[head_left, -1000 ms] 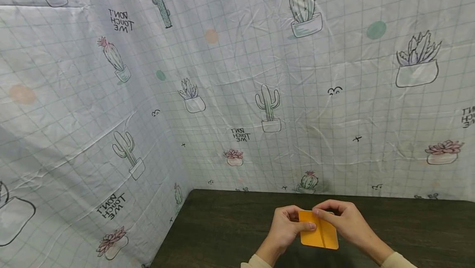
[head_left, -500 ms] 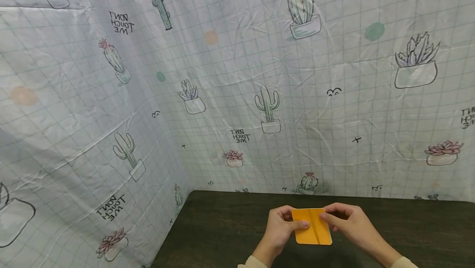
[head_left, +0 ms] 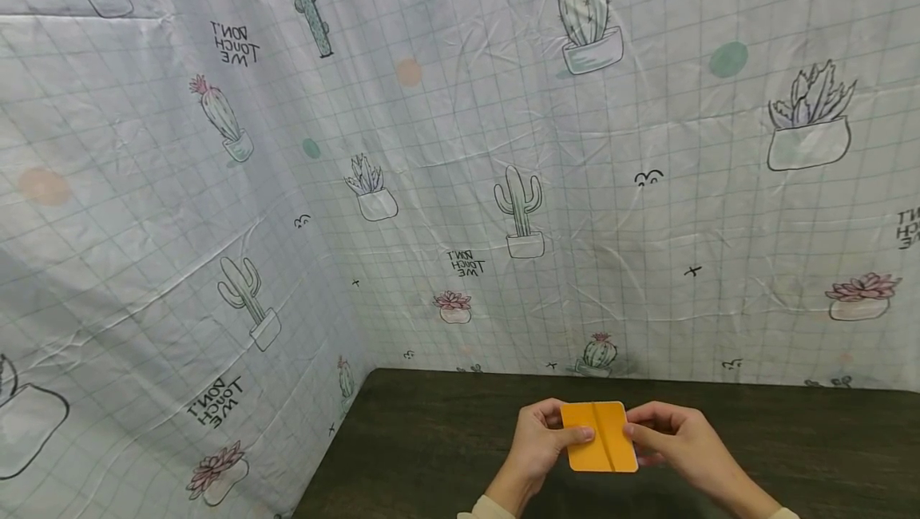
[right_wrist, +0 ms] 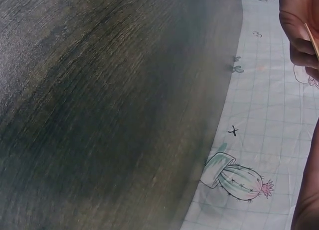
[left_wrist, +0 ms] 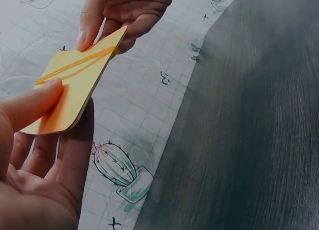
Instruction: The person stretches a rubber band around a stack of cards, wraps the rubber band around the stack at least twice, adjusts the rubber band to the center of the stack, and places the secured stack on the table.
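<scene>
A small, thin yellow-orange notebook (head_left: 604, 455) with an elastic band across its cover is held above the table, its cover facing the head camera. My left hand (head_left: 533, 443) grips its left side, the thumb lying on the cover and the fingers behind it. At the right edge, my right hand (head_left: 679, 435) pinches the notebook between thumb and fingers. From the left wrist, the band stands slightly off the notebook (left_wrist: 77, 100) cover, casting a shadow. Only a sliver of the notebook (right_wrist: 312, 40) enters the right wrist view. Its back side is hidden.
A dark wood-grain table (head_left: 431, 439) lies beneath both hands. Behind it and to the left hangs a white grid-patterned cloth (head_left: 431, 120) printed with cacti and mirrored lettering. The cloth meets the table's far and left edges.
The notebook has shifted slightly left and turned a little straighter. My right hand has slid from its top edge, near the band, to its right edge; my left hand keeps its grip.
</scene>
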A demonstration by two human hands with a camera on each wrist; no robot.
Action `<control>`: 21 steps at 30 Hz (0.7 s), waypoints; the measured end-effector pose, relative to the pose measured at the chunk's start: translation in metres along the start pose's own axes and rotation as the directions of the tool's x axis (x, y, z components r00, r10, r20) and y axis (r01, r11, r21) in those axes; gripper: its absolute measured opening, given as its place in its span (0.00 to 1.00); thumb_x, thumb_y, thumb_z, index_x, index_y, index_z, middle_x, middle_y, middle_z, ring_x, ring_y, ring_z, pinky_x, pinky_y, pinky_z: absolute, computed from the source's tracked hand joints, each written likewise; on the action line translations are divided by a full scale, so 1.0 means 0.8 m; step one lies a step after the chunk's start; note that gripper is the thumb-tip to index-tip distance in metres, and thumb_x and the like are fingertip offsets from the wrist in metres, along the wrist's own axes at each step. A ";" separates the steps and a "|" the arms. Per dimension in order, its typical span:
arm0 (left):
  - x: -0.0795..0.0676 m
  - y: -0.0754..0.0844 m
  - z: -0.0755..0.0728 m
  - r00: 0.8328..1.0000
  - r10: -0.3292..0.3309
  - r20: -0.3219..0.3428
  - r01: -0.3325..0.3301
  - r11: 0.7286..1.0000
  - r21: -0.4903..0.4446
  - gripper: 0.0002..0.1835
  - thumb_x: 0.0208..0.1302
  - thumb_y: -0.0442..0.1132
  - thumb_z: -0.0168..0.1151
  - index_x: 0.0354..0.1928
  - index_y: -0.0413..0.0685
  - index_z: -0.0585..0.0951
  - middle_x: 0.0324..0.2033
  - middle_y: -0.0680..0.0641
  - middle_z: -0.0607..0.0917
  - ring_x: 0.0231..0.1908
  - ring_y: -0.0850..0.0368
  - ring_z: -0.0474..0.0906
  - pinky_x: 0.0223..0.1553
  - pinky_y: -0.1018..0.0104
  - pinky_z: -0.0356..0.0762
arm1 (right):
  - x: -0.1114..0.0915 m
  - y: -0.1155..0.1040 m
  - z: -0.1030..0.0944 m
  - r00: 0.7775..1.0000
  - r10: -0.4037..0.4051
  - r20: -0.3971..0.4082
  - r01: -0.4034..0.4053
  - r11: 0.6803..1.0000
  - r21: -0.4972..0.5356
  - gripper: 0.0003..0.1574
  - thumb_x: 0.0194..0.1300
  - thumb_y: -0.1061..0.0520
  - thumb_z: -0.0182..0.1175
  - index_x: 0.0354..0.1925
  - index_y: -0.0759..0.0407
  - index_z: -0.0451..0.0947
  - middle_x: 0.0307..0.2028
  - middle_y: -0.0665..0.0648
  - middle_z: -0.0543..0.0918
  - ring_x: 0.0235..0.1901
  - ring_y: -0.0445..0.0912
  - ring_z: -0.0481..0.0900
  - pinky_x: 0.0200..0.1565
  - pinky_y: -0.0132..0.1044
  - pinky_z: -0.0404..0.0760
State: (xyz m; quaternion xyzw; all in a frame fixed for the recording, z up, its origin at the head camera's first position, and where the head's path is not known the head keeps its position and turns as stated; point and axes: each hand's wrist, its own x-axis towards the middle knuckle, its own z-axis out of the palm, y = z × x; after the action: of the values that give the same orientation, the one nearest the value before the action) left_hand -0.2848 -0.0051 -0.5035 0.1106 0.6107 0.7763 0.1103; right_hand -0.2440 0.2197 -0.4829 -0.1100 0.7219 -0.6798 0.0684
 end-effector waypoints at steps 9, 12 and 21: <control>0.001 -0.012 -0.010 0.997 -0.061 -0.044 0.062 0.998 0.032 0.11 0.56 0.27 0.73 0.42 0.39 0.86 0.34 0.42 0.88 0.34 0.48 0.88 0.34 0.54 0.86 | -0.001 0.015 -0.004 0.996 0.061 -0.063 -0.063 0.997 -0.033 0.24 0.72 0.55 0.62 0.53 0.76 0.76 0.43 0.60 0.85 0.40 0.50 0.86 0.41 0.47 0.87; 0.001 -0.020 -0.014 0.996 -0.067 -0.066 0.070 0.997 0.041 0.11 0.55 0.25 0.73 0.41 0.38 0.85 0.32 0.43 0.88 0.32 0.49 0.88 0.33 0.53 0.86 | 0.001 0.029 -0.008 0.993 0.082 -0.083 -0.088 0.994 -0.070 0.23 0.72 0.54 0.63 0.52 0.75 0.78 0.41 0.59 0.85 0.39 0.50 0.86 0.40 0.47 0.87; 0.006 -0.055 -0.016 0.986 -0.060 -0.155 0.078 0.991 0.112 0.12 0.50 0.21 0.73 0.36 0.39 0.86 0.27 0.46 0.86 0.27 0.51 0.86 0.25 0.58 0.85 | 0.006 0.064 -0.009 0.991 0.109 -0.080 -0.118 0.986 -0.115 0.19 0.69 0.57 0.65 0.48 0.74 0.80 0.37 0.58 0.85 0.37 0.54 0.86 0.38 0.47 0.87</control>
State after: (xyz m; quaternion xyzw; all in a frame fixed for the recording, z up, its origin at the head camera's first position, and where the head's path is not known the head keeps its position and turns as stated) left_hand -0.2920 -0.0052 -0.5489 0.0368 0.6655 0.7408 0.0838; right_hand -0.2537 0.2279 -0.5332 -0.0475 0.7684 -0.6340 0.0734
